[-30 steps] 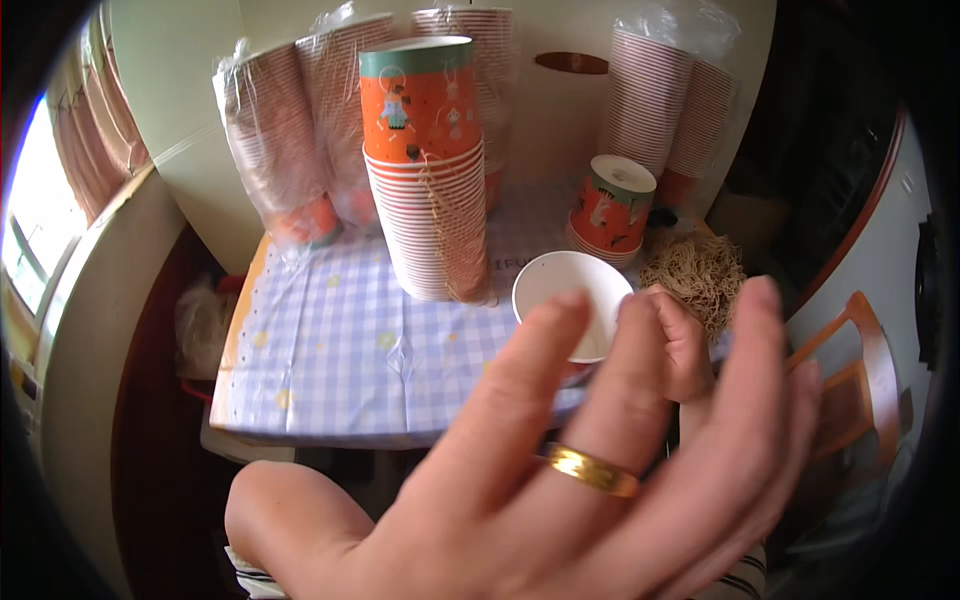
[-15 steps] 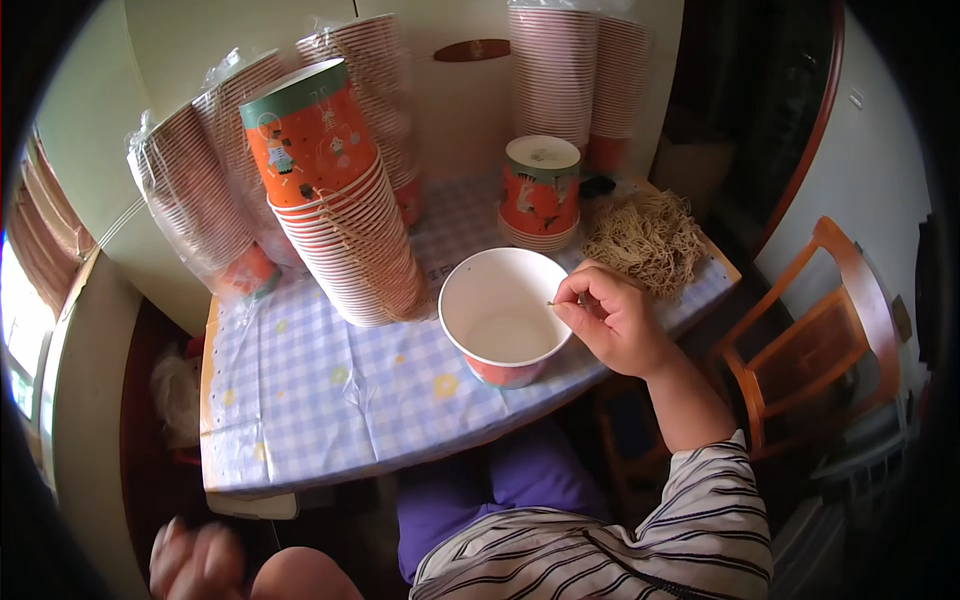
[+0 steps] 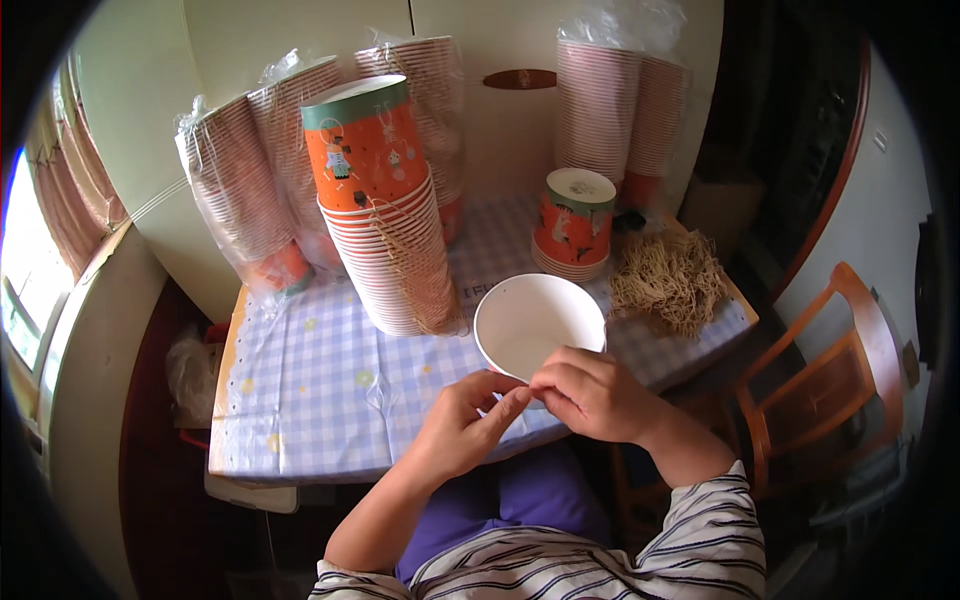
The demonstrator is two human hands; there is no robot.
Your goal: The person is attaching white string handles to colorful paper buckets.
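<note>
The person's left hand [image 3: 462, 428] and right hand [image 3: 592, 394] meet, fingertips pinched together, at the near rim of a white-lined round paper cup [image 3: 539, 322]; whether they pinch the rim itself or something small against it cannot be told. The cup stands upright on the blue-checked tablecloth [image 3: 320, 390], near the table's front edge. Behind it a tall leaning stack of orange printed paper cups [image 3: 385, 215] rises, a short stack of orange cups [image 3: 572, 222] stands beyond, and a heap of tan string loops [image 3: 668, 280] lies to the right.

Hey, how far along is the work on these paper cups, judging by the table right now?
Looks done: a tall stack of orange cups with strings hanging down its side, and a short stack. In hand: both hands, left hand and right hand, meet at the near rim of one white-lined cup. Left: a pile of strings and several bagged sleeves of cups behind.
</note>
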